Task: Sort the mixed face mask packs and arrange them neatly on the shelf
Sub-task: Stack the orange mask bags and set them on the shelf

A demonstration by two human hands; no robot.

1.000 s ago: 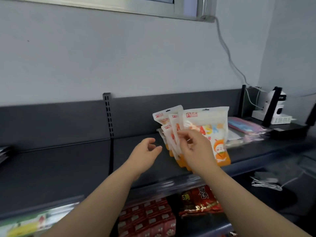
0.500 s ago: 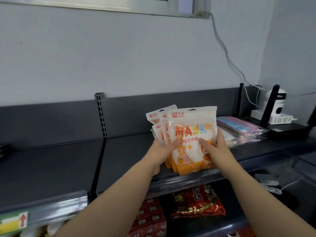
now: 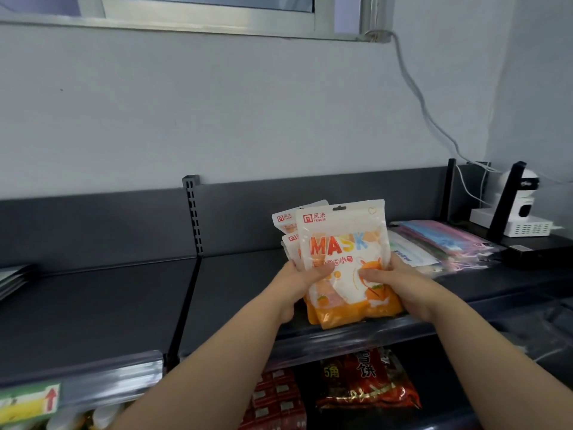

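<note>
A bundle of white and orange mask packs [image 3: 344,243] stands upright on the dark shelf [image 3: 242,283], its bottom edge near the shelf's front lip. The front pack reads MASK; at least two more packs show behind it at the upper left. My left hand [image 3: 302,276] grips the bundle's left side, thumb across the front. My right hand [image 3: 389,277] grips the right side, fingers on the front. Flat on the shelf to the right lies a pile of pink, blue and white mask packs [image 3: 440,243].
A white camera [image 3: 524,206] and a white box [image 3: 527,226] sit at the shelf's right end, with cables running up the wall. A slotted upright [image 3: 193,212] divides the back panel. Red snack bags [image 3: 366,380] fill the shelf below. Grey flat items [image 3: 12,277] lie at far left.
My left hand, empty a second ago, has closed on the bundle's left side. Both hands have squared the fanned packs into one tighter stack standing on the shelf.
</note>
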